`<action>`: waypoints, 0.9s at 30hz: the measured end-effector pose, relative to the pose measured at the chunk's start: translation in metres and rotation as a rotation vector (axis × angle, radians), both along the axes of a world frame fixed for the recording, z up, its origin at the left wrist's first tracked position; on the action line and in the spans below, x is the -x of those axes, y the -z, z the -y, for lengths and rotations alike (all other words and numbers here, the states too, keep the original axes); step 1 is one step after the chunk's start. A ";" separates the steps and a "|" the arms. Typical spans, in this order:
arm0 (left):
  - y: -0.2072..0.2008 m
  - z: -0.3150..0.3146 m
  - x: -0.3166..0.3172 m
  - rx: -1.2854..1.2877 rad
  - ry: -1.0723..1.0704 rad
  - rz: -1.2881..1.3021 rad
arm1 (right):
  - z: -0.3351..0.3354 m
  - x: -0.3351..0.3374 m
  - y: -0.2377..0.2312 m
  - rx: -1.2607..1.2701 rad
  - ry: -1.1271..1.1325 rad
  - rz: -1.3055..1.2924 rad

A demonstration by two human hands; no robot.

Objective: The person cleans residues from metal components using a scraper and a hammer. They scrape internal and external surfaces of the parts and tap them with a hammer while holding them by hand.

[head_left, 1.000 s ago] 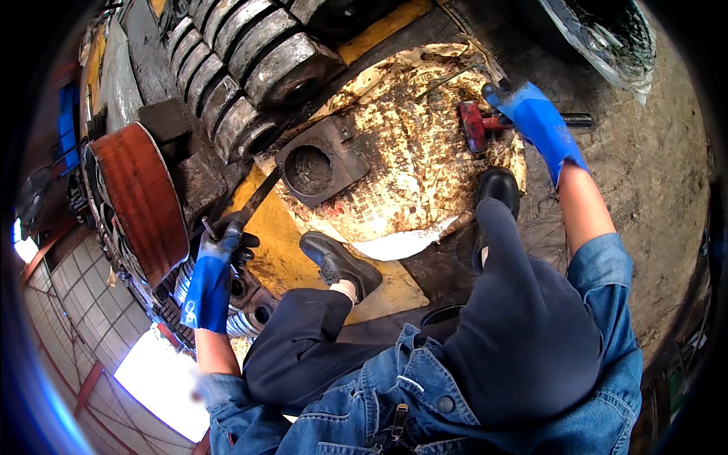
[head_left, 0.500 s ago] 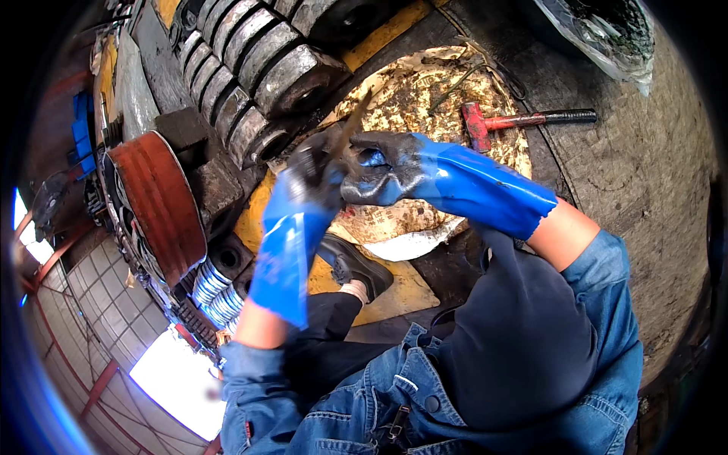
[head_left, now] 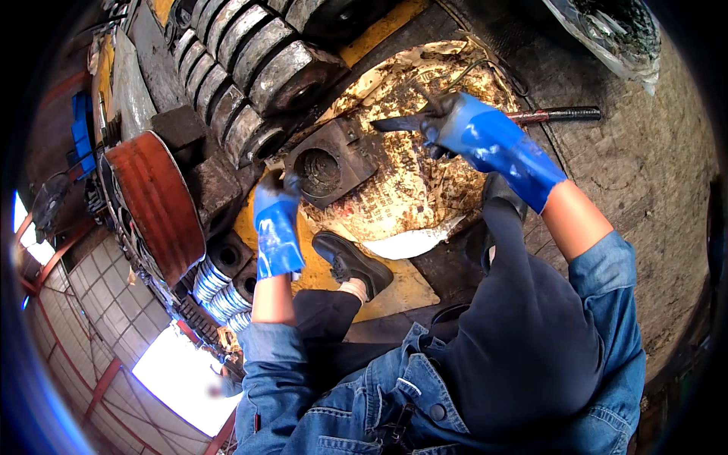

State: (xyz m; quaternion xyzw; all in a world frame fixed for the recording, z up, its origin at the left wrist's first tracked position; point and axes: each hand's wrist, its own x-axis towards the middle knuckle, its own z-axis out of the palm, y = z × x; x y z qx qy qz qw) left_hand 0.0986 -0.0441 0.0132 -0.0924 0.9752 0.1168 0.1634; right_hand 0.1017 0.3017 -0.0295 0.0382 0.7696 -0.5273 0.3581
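A dark, pointed, blade-like tool [head_left: 398,123] sticks out leftward from my right hand [head_left: 446,125], which is closed around it over the sack. Its exact kind I cannot make out. Lower left of its tip lies a grimy square metal block [head_left: 350,168] with a round bore in its upper face. My left hand [head_left: 276,208] is at the block's left edge, its fingers curled against it; the fingertips are partly hidden. Both hands wear blue gloves with blackened fingers. Beneath the block and tool spreads a dirty, pale sack [head_left: 409,201].
A hammer's handle [head_left: 565,114] shows beyond my right hand; its head is hidden. Stacked dark metal blocks [head_left: 284,76] stand at the far left, near a red-brown drum-shaped part [head_left: 155,205]. A clear plastic bag [head_left: 633,57] sits far right. My shoe [head_left: 353,262] is close to the sack.
My hands have parted: the right moved right and slightly up with the tool, now covering the hammer's head. The left drew back leftward and down, so the block's bore is visible.
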 end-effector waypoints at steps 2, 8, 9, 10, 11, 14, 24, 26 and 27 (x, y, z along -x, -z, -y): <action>0.023 0.057 -0.024 -0.063 -0.374 0.162 | 0.023 0.012 -0.002 -0.348 -0.405 -0.058; 0.078 0.075 -0.055 -0.654 -0.798 0.332 | 0.016 0.001 -0.014 -0.191 -0.194 0.059; 0.088 0.075 -0.051 -0.733 -0.840 0.355 | 0.011 -0.009 -0.007 -0.134 -0.089 0.041; 0.085 0.064 -0.054 -0.678 -0.859 0.318 | 0.015 -0.018 0.008 -0.050 -0.012 0.023; 0.088 0.066 -0.058 -0.692 -0.853 0.310 | 0.019 -0.026 0.020 0.037 0.060 0.006; 0.090 0.062 -0.050 -0.745 -0.814 0.347 | 0.020 -0.044 0.019 0.061 0.253 0.022; 0.093 0.071 -0.058 -0.691 -0.822 0.313 | 0.048 -0.022 -0.023 0.169 0.069 0.286; 0.099 0.075 -0.057 -0.725 -0.804 0.333 | 0.053 -0.023 -0.022 0.147 0.051 0.322; 0.100 0.076 -0.056 -0.741 -0.795 0.340 | 0.056 -0.023 -0.020 0.163 0.076 0.356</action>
